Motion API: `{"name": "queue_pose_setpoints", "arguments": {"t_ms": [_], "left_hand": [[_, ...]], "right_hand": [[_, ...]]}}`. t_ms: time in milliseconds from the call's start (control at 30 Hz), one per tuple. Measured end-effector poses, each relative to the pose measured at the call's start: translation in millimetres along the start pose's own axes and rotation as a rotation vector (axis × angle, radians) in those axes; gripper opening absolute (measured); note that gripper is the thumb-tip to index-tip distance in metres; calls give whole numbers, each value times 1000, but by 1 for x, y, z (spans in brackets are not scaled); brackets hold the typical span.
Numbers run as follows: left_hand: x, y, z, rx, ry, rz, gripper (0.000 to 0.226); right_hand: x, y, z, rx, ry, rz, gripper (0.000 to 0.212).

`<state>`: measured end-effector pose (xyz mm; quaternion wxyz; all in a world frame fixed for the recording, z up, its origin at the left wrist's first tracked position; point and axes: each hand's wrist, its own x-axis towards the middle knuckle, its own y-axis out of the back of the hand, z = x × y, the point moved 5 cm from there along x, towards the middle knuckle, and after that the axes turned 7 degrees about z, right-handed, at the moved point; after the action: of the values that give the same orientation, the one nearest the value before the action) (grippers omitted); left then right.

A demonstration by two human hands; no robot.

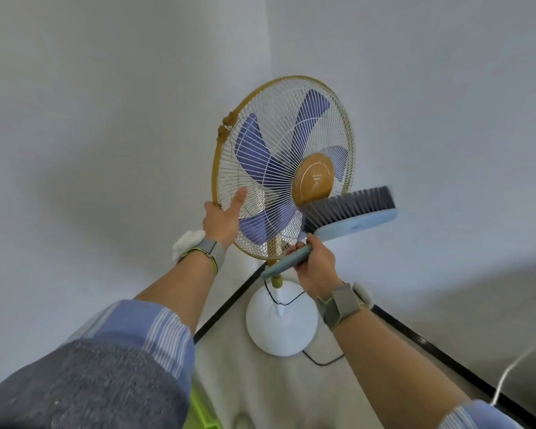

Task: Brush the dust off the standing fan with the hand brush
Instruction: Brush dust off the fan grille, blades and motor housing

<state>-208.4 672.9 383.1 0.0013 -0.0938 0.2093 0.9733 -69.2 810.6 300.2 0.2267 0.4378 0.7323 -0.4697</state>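
1. Standing fan is seen in the corner of two pale walls, its head with purple blades and white wire grille turned toward the camera, its round white base set on the floor below.
2. The yellow-brown rim of the grille is held at its lower left by the left hand; the thumb is laid straight over the front wires, while the other fingers are passed behind the rim and are hidden.
3. The hand brush is gripped by the right hand, whose fingers are curled tightly round the pale blue handle just below the fan head.
4. The brush is held slanting up to the right, its grey bristles pointed upward and pressed against the lower edge of the orange hub cap and the grille beside it.
5. A black cord is seen trailing past the base, and black skirting is run along both walls.
6. Grey bands are worn on both wrists.
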Motion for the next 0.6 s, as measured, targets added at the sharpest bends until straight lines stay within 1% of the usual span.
{"name": "queue_pose_setpoints", "arguments": {"t_ms": [33,67,133,167,233,300,333,400,433,467,500,533,600], "left_hand": [[-1,0,0,4,-3,1,89],[-2,0,-1,6,-4,3,89],[-4,1,-1,1,-1,1,92],[-4,2,0,-1,3,-1,93],[-5,4,-1,-2,7,1,97],[-7,5,-2,2,6,2,97],[-8,5,-3,6,3,5,94],[-9,4,-3,21,2,8,90],[-10,3,-3,30,3,4,90],[-11,1,-3,38,1,-1,90],[-12,0,-3,44,-3,-6,89],[-12,-1,-2,48,-8,-9,89],[-12,-1,-1,51,-12,-13,89]], "right_hand": [[1,-1,4,5,-41,-10,23],[2,3,10,-39,-69,-12,25],[9,20,21,-238,-75,21,17],[16,32,23,-393,-33,54,12],[27,53,21,-704,104,137,7],[40,66,16,-923,222,230,9],[51,71,14,-918,252,265,14],[91,85,17,-821,293,318,36],[105,88,19,-803,307,318,46],[101,82,19,-779,313,300,52],[80,70,18,-773,325,271,54],[55,54,19,-751,332,237,51],[1,23,21,-716,318,133,32]]}}
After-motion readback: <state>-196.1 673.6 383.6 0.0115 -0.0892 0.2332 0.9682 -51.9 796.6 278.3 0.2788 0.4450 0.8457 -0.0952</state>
